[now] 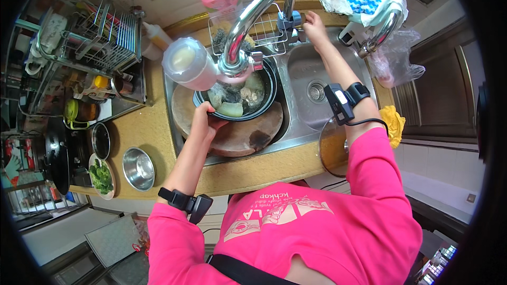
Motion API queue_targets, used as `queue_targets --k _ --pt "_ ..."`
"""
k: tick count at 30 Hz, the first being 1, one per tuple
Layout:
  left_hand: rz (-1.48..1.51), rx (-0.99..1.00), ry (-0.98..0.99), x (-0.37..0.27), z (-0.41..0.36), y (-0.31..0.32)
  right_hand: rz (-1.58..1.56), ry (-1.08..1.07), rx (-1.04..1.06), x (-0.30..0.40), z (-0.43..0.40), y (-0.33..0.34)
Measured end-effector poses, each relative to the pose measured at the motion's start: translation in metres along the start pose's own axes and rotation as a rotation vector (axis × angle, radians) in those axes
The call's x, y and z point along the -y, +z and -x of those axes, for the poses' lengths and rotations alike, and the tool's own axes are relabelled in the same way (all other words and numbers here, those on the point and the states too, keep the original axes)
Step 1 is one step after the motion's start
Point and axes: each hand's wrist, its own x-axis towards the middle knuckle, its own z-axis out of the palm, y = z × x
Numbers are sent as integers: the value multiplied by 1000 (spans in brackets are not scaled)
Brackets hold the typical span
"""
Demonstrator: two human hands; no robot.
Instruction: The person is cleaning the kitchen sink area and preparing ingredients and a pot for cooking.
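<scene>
My left hand (pixel 208 118) grips the near left rim of a dark round pot (pixel 270 97), which holds pieces of pale green vegetable (pixel 229 109) and meat (pixel 249 94) in liquid. Under the pot lies a round wooden board (pixel 237 138) across the left sink basin. The chrome faucet (pixel 257 4), with a white filter attachment (pixel 189 64), arches over the pot and hides part of it. At the back of the sink my right hand (pixel 314 27) is raised beside the faucet's blue-collared base fitting (pixel 289 20); its fingers are bent, and whether they grip the fitting's handle is unclear.
A wire rack (pixel 265 31) with scrubbers stands behind the pot. To the right are the right basin (pixel 313 75), a second tap (pixel 380 39), a plastic bag (pixel 392 59) and a glass lid (pixel 332 150). A steel bowl (pixel 138 168) and a plate of broccoli (pixel 101 177) sit left.
</scene>
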Motion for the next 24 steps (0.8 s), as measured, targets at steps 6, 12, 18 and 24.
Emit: queue_targets --k 6,12,18,24 --pt "-92 6 -21 -4 16 -6 -85 -115 199 -3 4 -1" --pt "-83 99 -71 9 44 -3 511 -321 364 27 90 -43" --pt "17 240 -47 21 71 -15 710 -178 354 38 220 -159" --pt "-47 260 -47 39 96 -24 957 -26 274 4 307 -187"
